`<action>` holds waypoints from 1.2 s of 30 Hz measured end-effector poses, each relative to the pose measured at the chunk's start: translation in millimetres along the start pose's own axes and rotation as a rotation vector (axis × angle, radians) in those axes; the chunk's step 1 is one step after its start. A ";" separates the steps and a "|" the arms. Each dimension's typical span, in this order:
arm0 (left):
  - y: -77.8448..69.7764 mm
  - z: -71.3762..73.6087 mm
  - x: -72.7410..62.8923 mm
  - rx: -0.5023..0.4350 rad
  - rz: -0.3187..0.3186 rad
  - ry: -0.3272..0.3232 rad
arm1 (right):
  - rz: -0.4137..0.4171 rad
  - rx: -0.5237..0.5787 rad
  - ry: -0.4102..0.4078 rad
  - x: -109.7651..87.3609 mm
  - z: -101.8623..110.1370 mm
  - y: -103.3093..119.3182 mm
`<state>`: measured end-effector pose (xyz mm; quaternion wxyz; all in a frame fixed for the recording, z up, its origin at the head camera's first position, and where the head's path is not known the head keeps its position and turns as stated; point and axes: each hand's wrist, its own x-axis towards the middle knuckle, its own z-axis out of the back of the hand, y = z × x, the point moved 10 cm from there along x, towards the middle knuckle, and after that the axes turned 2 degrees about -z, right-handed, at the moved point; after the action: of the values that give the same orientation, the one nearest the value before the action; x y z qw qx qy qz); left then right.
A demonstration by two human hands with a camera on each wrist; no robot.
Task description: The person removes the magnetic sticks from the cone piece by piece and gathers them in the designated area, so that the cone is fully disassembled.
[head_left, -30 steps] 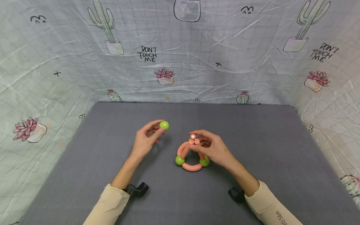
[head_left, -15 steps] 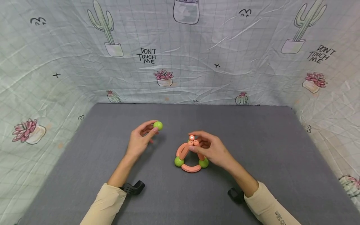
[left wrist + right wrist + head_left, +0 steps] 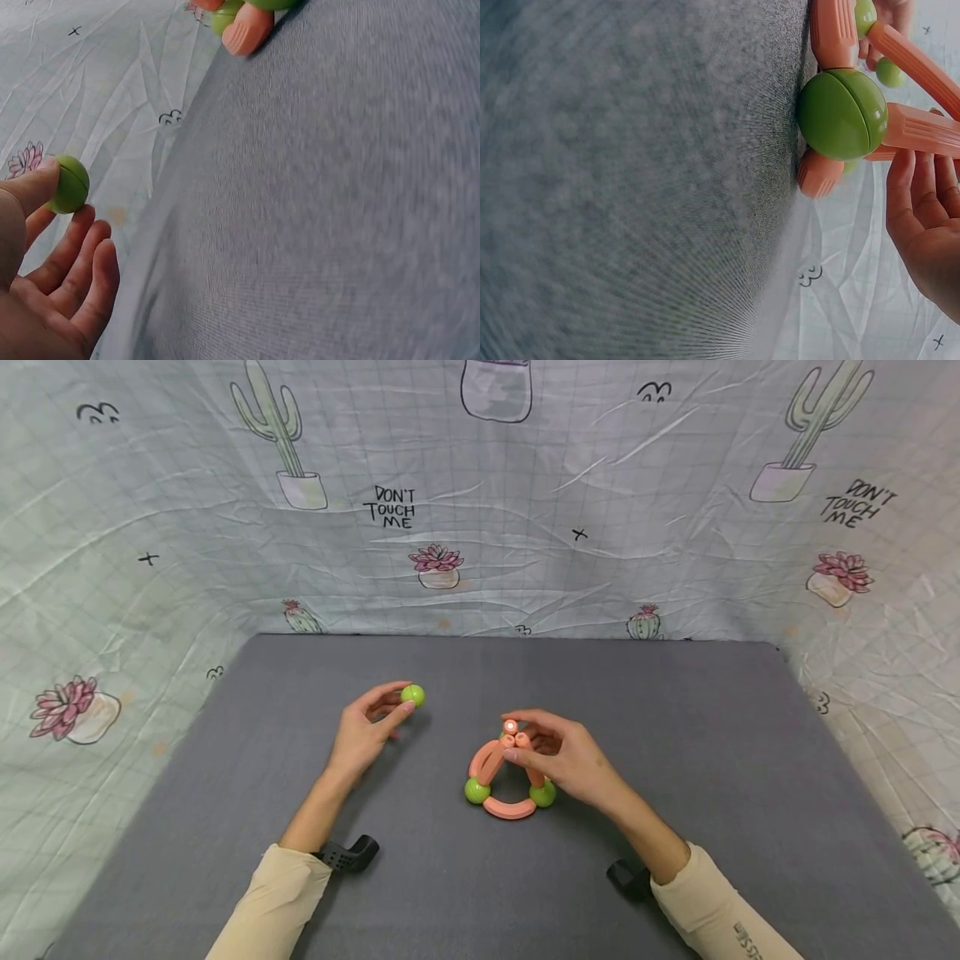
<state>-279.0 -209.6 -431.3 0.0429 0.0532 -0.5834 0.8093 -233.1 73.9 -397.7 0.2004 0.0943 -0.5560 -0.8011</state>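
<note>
My left hand pinches a green ball between thumb and fingertips, raised above the table and apart from everything else. In the left wrist view the ball shows a seam round its middle. To the right stands a structure of salmon-coloured curved rods joined by green balls at its lower corners. Several rods lean inward so that their ends gather at the top. My right hand grips those upper rod ends with thumb and fingers. The back of the structure is partly hidden by the rods and that hand.
A grey table lies under both hands. Behind it and at the sides hangs a pale cloth printed with cacti and lettering. Each wrist wears a black device, the left one close over the tabletop.
My left hand has drawn leftward with the green ball, away from the structure. The right hand keeps its grip on the rod ends and has hardly moved.
</note>
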 end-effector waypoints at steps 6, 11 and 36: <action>5.8 8.5 2.2 0.042 0.007 -0.027 | -0.007 0.002 0.002 -0.8 0.4 0.0; 10.3 15.3 5.3 0.127 -0.017 -0.054 | -0.004 0.010 0.000 -1.0 0.6 -0.1; 28.8 36.6 17.1 0.204 0.005 -0.081 | 0.006 0.027 0.015 0.6 -1.2 0.5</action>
<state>-298.4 -253.3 -444.5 0.0118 0.0887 -0.4994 0.8617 -233.2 72.5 -397.7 0.2054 0.1013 -0.5656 -0.7923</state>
